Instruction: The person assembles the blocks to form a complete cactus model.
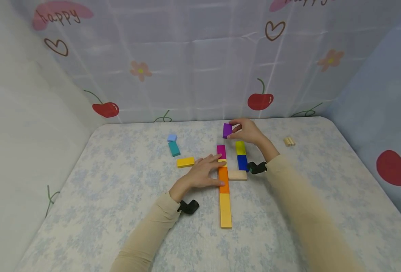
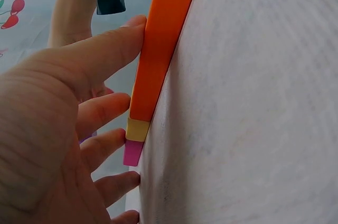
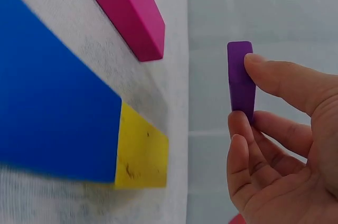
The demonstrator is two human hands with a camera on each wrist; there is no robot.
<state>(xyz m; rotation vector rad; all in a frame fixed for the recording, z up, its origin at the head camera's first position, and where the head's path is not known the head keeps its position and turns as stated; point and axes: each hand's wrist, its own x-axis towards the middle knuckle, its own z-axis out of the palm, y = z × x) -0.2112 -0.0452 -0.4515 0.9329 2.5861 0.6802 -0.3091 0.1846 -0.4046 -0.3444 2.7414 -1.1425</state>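
Observation:
Between thumb and fingertips my right hand (image 1: 249, 132) pinches a purple block (image 1: 227, 130), held beyond the far end of a line of blocks; the right wrist view shows it too. My left hand (image 1: 200, 174) rests along that line with its fingers spread and fairly straight. Its thumb and fingertips touch the line's side and top. The line runs from a long yellow block (image 1: 225, 210) through an orange block (image 1: 223, 187) and a pale yellow piece (image 2: 137, 129) to a magenta block (image 1: 221, 150). A plain wooden block (image 1: 237, 175) sticks out to the right.
Right of the line, a blue block (image 1: 242, 163) meets a bright yellow block (image 1: 240, 147). To the left lie a yellow block (image 1: 185, 162), a teal block (image 1: 174, 149) and a light blue block (image 1: 172, 138). Small wooden pieces (image 1: 289, 141) sit at the far right.

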